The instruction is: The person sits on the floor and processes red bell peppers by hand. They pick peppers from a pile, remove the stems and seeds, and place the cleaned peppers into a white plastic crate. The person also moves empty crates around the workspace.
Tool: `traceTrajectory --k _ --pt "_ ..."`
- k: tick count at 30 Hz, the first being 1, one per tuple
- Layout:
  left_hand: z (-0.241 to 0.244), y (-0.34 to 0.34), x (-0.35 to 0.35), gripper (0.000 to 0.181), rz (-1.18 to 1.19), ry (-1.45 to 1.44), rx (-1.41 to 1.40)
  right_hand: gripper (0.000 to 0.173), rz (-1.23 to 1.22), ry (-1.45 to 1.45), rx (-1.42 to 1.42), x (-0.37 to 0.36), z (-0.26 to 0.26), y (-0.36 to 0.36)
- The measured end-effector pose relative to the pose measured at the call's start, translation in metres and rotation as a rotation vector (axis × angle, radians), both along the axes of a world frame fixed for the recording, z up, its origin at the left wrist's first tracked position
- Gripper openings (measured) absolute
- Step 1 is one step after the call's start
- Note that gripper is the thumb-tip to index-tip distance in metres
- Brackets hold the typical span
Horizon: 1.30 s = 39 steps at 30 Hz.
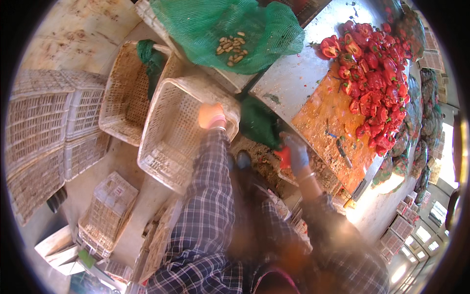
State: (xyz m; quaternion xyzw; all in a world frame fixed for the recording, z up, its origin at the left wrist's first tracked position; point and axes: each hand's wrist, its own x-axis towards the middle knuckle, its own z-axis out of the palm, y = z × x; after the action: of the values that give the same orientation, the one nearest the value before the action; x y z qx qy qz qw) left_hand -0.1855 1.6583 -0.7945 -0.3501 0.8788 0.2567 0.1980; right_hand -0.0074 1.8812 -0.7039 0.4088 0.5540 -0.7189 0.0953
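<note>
My left hand (213, 115), in an orange glove, is at the near rim of a pale plastic crate (172, 125); its fingers are blurred and any grip is unclear. My right hand (298, 151), in a bluish-gray glove, holds a red piece (284, 157), seemingly pepper, beside the table's edge. Dark green mesh (259, 123) hangs between the crate and the table. Halved red bell peppers (374, 77) are heaped on the metal table (290, 79), partly over an orange board (330, 128) strewn with seeds. A knife (344, 152) lies on that board.
Another plastic crate (126, 92) with green mesh over its rim stands at left, near stacked crates (40, 117). Green netting (191, 40) holding peanuts lies at the top. Filled mesh sacks (429, 99) stand beyond the table. Scraps litter the floor beneath the table edge.
</note>
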Motion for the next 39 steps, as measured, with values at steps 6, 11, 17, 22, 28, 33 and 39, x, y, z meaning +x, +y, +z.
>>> traceTrajectory --k 6,11,17,22,28,33,39 --pt "-0.099 0.02 -0.011 0.063 -0.458 -0.096 -0.115 0.035 -0.148 -0.079 -0.317 0.041 -0.031 0.016" --pt "-0.134 -0.067 0.019 0.054 0.112 0.006 0.514 0.049 -0.196 0.125 -0.698 0.021 -0.049 -0.004" --pt "-0.154 -0.208 0.164 0.056 -0.052 0.344 0.09 0.053 -0.069 0.211 -0.804 -0.056 -0.044 -0.104" --pt "-0.136 -0.262 0.207 0.089 0.314 0.075 -0.49 0.055 0.425 0.115 -0.056 -0.057 -0.15 -0.174" --pt "-0.303 -0.392 0.344 0.058 1.046 0.47 0.729 0.08 0.379 0.071 0.305 -0.05 -0.285 -0.2" --pt "-0.351 -0.404 0.307 0.055 1.132 0.414 0.511 0.101 0.209 -0.141 0.112 -0.069 -0.33 -0.233" --pt "-0.379 -0.505 0.312 0.051 0.521 0.05 0.386 0.108 0.356 0.011 -0.024 -0.094 -0.345 -0.228"
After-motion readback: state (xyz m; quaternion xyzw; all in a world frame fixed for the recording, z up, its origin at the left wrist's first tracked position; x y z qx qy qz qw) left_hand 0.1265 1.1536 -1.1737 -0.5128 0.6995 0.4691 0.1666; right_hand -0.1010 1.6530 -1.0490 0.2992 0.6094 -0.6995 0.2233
